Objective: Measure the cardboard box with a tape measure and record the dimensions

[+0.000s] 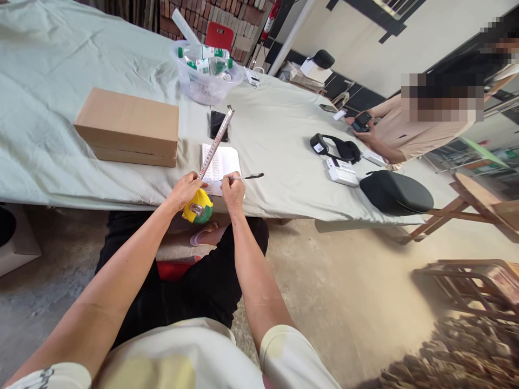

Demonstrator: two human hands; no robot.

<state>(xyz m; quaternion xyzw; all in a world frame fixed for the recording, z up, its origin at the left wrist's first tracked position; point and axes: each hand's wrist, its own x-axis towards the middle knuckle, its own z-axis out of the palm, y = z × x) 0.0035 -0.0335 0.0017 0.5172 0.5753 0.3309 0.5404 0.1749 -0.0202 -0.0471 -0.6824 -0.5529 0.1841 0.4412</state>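
My left hand [187, 190] is closed at the near end of a tape measure's blade, with the yellow and green tape measure [198, 207] right under its fingers at the table's edge. The pulled-out blade [217, 141] runs slantwise over a white sheet of paper [231, 158] with rows of handwritten marks, and its far end lies past a black phone [217, 120]. In my right hand [233, 193] a pen [252, 176] is gripped, its shaft pointing right; the hand rests on the lower part of the paper. The pen's tip is too small to make out.
A closed cardboard box [130, 129] sits left on the cloth-covered table [279, 124]. Behind the paper stands a plastic basin [211, 89] with bottles. To the right lie a headset [338, 148], a white device [341, 172] and a black case [395, 193]. Another person [430, 119] holds a dark device.
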